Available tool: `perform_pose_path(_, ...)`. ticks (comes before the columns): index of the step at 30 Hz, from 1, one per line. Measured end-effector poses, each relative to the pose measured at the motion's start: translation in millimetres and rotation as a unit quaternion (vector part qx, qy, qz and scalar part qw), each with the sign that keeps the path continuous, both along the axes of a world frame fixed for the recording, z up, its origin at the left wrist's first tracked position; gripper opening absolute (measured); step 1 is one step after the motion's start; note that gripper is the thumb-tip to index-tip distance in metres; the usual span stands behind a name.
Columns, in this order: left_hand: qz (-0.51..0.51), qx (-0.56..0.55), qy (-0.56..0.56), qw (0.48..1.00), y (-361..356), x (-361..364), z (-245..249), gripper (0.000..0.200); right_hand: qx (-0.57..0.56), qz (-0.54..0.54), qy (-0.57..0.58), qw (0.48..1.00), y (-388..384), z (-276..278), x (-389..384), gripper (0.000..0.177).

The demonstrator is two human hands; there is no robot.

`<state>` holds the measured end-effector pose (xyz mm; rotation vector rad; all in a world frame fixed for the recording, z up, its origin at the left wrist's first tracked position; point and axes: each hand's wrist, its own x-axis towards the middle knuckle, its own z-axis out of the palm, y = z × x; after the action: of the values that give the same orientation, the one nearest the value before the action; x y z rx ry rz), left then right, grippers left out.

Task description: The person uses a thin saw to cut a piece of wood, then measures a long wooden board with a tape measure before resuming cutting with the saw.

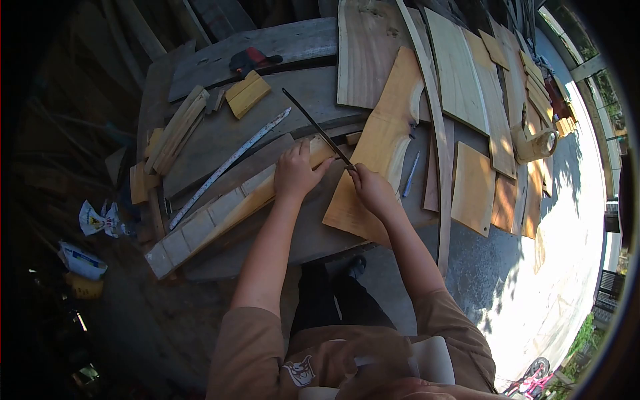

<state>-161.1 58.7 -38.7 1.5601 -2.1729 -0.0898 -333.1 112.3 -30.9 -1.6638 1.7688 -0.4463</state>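
wooden beam (189,235), its upper face crossed by lines into squarish sections, lay slantwise over the grey work surface (313,230), one end toward the lower left and the other under the person's left hand (297,170). that hand was partly closed over the beam near its upper-right end, fingers bent across the wood and thumb stretched toward a slender dark bar (310,120).

the right hand (375,191) was closed, its fingertips pinching the lower end of the bar — the long remainder of it slanted up and to the left, crossing the beam's end and reaching well past it. whether the bar was a blade or a file could not be told.

a white-speckled strip (230,167) lay just beyond the beam, roughly alongside it. farther off were a yellowish wood block (248,95) and a red-and-dark cap-like item (255,60). an orange-toned live-edge board (383,127) lay beside the right hand, part of it behind the fingers, with a blue-and-white pen (411,175) to its right. past the pen, a long curved wooden strip (437,127) ran over other boards — among them a squarish board (473,188) near the edge. a pale cylindrical container (535,145) lay on the boards at the far right.
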Motion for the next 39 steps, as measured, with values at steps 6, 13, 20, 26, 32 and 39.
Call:
perform_pose_path(6,0.004,-0.001,-0.001,1.000,-1,0,-4,0.057,0.001,0.004,0.004,1.000,-4,2,3,0.029)
perform_pose_path(13,-0.003,0.002,0.002,1.000,-2,1,-5,0.056,0.021,0.005,0.038,0.999,-11,11,11,0.028)
perform_pose_path(20,0.009,0.005,-0.015,1.000,-1,0,-7,0.058,0.004,0.027,0.040,0.999,-9,7,5,0.028)
perform_pose_path(26,-0.002,0.008,-0.007,1.000,-3,2,-10,0.059,0.075,0.018,0.114,0.990,50,29,-20,0.026)
perform_pose_path(32,-0.010,0.014,0.010,1.000,-4,4,-7,0.058,0.131,0.011,0.152,0.980,87,60,-34,0.025)
perform_pose_path(39,-0.020,0.018,0.007,1.000,-3,5,-7,0.060,0.102,0.045,0.128,0.986,9,52,-4,0.031)
